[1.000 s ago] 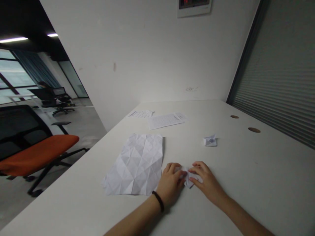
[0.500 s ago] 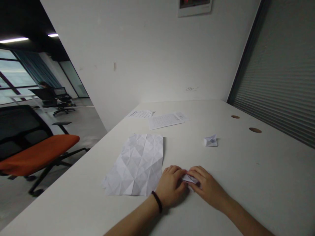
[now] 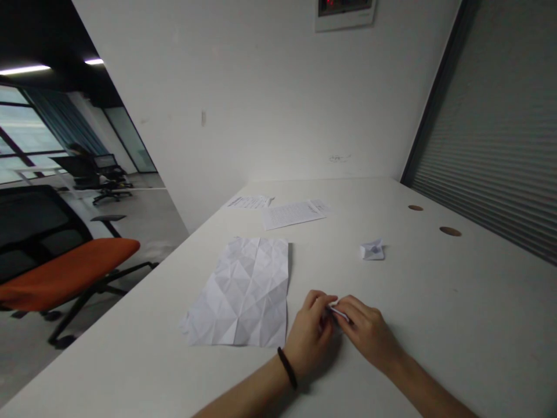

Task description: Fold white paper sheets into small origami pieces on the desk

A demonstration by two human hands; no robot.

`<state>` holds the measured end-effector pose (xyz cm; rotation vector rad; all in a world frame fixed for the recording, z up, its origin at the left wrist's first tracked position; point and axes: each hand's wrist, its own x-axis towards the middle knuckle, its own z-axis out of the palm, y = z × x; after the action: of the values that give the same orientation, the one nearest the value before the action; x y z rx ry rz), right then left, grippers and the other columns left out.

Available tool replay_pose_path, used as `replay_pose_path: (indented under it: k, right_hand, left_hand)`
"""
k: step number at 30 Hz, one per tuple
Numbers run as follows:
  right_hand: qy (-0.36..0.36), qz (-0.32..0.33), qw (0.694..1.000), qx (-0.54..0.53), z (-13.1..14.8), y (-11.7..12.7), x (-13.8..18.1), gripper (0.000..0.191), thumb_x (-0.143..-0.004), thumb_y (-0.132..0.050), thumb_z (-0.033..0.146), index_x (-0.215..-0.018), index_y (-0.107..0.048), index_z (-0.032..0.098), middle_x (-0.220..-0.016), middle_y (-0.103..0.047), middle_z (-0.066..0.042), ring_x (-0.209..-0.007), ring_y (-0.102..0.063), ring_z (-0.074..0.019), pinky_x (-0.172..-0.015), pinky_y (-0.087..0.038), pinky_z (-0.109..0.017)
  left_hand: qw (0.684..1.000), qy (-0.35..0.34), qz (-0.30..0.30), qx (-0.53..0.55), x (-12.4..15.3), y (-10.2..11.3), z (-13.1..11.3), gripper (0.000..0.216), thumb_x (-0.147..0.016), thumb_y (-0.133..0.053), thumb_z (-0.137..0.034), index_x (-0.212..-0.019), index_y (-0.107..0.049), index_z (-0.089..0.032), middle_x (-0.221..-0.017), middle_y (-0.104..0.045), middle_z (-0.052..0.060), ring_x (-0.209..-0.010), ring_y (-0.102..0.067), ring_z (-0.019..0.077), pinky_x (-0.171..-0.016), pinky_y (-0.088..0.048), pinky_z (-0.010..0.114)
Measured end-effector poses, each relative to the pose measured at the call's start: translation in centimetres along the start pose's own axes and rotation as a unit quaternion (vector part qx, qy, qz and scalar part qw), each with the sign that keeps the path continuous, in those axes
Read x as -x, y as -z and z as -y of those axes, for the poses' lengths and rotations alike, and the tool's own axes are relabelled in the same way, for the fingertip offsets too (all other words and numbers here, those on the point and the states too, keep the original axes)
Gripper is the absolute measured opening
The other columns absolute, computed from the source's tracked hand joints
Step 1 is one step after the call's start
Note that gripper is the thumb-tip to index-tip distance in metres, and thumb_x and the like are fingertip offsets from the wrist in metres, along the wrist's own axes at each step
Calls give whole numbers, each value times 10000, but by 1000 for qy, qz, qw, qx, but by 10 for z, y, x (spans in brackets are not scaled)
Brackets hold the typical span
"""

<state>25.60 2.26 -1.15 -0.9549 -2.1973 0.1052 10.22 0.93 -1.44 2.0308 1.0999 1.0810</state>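
Observation:
Between my two hands is a small piece of folded white paper [image 3: 340,313], mostly covered by the fingers. My left hand [image 3: 311,325], with a dark band on its wrist, pinches its left side. On the other side my right hand [image 3: 365,325] grips it, thumb and fingers closed. Left of my hands a large creased sheet of white paper [image 3: 246,293] lies spread on the table, marked with a pattern of fold lines. Beyond my right hand rests a small folded paper piece [image 3: 372,249].
Printed sheets [image 3: 296,213] lie at the far end of the white table [image 3: 418,290]. Two round holes [image 3: 450,231] are cut near its right side. A wall closes off the back. An orange-seated chair [image 3: 78,264] stands to the left; a person sits farther off.
My hands have tilted the folded paper up, so it now shows edge-on. The left hand has shifted slightly right and turned. The large sheet and the other folded piece stay put.

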Motion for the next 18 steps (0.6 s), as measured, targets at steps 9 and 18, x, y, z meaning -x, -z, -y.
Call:
replay_pose_path:
  k: [9, 18]
  right_hand:
    - [-76, 16, 997, -5, -10, -1, 2, 235, -732, -385, 15, -789, -516, 203, -769, -554, -27, -696, -557, -156, -616, -468, -264]
    - [-105, 129, 983, -76, -27, 13, 6, 120, -762, -559, 161, -828, -650, 202, -869, -578, -47, -850, -531, -185, -770, -456, -316]
  left_hand:
    - [992, -44, -8, -121, -4, 4, 15, 621, -594, -376, 95, -1136, -473, -194, -1059, -481, 58, -924, -504, 169, -828, -438, 297]
    - [955, -78, 101, -269, -5, 23, 13, 182, -813, -564, -195, -989, -609, -207, -1028, -588, 52, -943, -506, 211, -815, -441, 344]
